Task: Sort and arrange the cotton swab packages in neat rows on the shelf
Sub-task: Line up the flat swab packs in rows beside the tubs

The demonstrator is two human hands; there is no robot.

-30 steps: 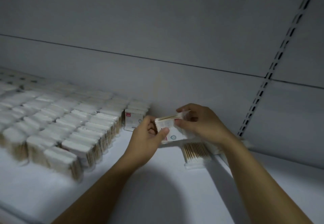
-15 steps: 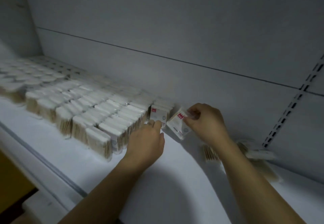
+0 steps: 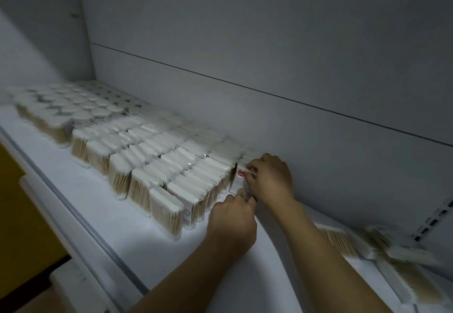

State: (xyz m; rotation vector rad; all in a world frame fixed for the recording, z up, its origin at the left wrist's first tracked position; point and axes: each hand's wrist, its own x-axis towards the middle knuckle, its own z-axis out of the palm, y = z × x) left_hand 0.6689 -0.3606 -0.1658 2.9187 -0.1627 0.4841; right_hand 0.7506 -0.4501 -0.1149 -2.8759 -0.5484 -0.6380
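Head | right hand (image 3: pixel 268 177) pinches package (image 3: pixel 237 180) | left hand (image 3: pixel 231 217) grip unclear | loose packages (image 3: pixel 338 239) right

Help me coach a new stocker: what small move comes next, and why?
Probably press the red-labelled package upright, flush against the end of the rows: the right hand pinches its top, the left hand is at its base, and it stands beside them.

The far packages (image 3: pixel 61 106) are blurred, and the right hand (image 3: pixel 272 177) hides most of the held package (image 3: pixel 237 180).
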